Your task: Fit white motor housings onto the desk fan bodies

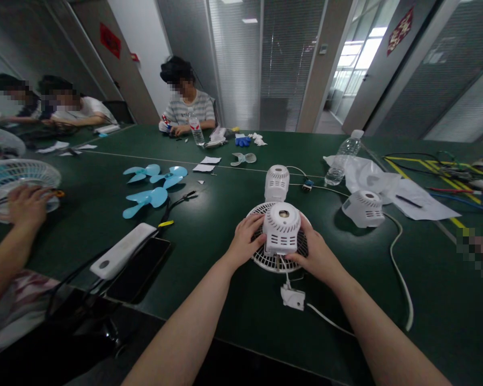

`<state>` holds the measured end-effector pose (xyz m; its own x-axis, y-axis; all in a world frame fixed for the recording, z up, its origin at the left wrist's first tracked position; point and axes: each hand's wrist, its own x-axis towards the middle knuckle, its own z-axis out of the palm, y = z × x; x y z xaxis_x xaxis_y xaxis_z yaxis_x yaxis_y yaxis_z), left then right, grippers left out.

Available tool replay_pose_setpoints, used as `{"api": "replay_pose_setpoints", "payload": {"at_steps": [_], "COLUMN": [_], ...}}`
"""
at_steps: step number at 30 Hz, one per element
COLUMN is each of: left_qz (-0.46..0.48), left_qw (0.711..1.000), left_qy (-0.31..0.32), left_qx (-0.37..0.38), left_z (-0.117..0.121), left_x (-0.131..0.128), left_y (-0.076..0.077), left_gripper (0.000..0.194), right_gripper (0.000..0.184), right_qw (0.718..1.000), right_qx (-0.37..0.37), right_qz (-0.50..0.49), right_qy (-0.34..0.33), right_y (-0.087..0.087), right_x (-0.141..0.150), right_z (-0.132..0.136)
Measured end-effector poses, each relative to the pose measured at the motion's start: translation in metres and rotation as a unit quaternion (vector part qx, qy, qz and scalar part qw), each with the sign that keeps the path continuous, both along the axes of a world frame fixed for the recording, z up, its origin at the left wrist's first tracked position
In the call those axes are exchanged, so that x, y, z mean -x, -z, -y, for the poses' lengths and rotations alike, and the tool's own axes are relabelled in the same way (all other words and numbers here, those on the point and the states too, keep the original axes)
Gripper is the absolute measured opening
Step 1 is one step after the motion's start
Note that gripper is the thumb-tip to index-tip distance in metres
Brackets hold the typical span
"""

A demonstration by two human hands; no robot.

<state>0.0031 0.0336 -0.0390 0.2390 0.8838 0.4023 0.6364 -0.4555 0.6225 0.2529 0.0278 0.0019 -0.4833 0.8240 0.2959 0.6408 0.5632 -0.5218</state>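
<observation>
A white fan motor housing (pixel 282 228) sits on a round white fan grille (pixel 265 261) that lies on the table in front of me. My left hand (pixel 245 241) grips the housing from the left, fingers partly over the grille. From the right, my right hand (pixel 316 251) holds the same housing, thumb low at its side. A white cable runs from the housing to a small white switch box (pixel 293 297) nearer me. Just beyond the grille stands another white motor housing (pixel 277 182), its cable passing a small blue part (pixel 307 185).
Several light-blue fan blades (pixel 147 201) lie to the left, near a white power bank (pixel 124 251) and a black phone (pixel 139 271). On the right are another housing (pixel 364 209), a water bottle (pixel 344 158) and plastic sheeting (pixel 418 198). A co-worker's hand (pixel 28 206) rests on a grille at far left.
</observation>
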Motion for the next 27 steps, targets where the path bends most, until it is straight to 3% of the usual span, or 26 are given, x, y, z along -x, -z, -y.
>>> {"api": "replay_pose_setpoints", "payload": {"at_steps": [12,27], "left_qz": [-0.027,0.016], "left_qw": [1.0,0.999], "left_qy": [-0.013,-0.037], "left_qx": [-0.003,-0.019], "left_z": [-0.0009,-0.0026], "left_x": [0.0002,-0.0004], "left_y": [-0.002,-0.0039], "left_gripper": [0.05,0.038], "right_gripper": [0.102,0.106], "right_qw": [0.998,0.998], "right_qx": [0.047,0.061], "right_qz": [0.036,0.023], "right_qy": [0.018,0.017], "right_y": [-0.006,-0.0079], "right_x": [-0.0004,0.0026], "right_z": [0.0023,0.0075]}}
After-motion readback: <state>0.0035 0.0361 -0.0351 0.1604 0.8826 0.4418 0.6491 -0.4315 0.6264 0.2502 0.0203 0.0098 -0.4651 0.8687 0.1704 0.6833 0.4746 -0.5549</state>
